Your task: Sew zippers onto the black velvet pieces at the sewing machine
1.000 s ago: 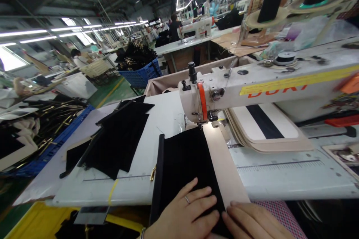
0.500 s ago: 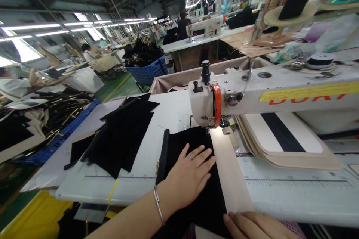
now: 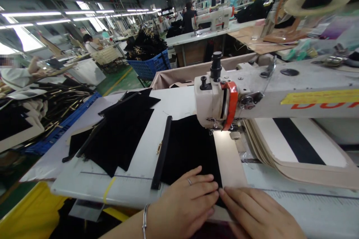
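A black fabric piece [image 3: 190, 149] lies under the sewing machine's head [image 3: 214, 104], with a dark zipper band and gold pull [image 3: 159, 148] along its left edge. Beside its right edge runs a beige strip [image 3: 231, 164], lit near the presser foot [image 3: 211, 130]. My left hand [image 3: 190, 201], wearing a ring and bracelet, lies flat on the near part of the black piece, fingers stretched out. At the table's front edge, my right hand [image 3: 258, 213] has its fingers together over the beige strip, partly curled beneath. Both hands' fingertips nearly meet at the seam line.
Black zippered pieces [image 3: 117, 138] lie overlapped on the left of the table. Beige panels with a dark stripe [image 3: 297, 145] are stacked under the machine arm. Blue crates [image 3: 148, 65] hold black pieces, and a yellow bin [image 3: 30, 209] is at lower left. Other people work farther off.
My left hand has slid back toward me, uncovering more of the black piece. My right hand has moved slightly forward, closer to the left. The black piece appears farther forward under the machine.
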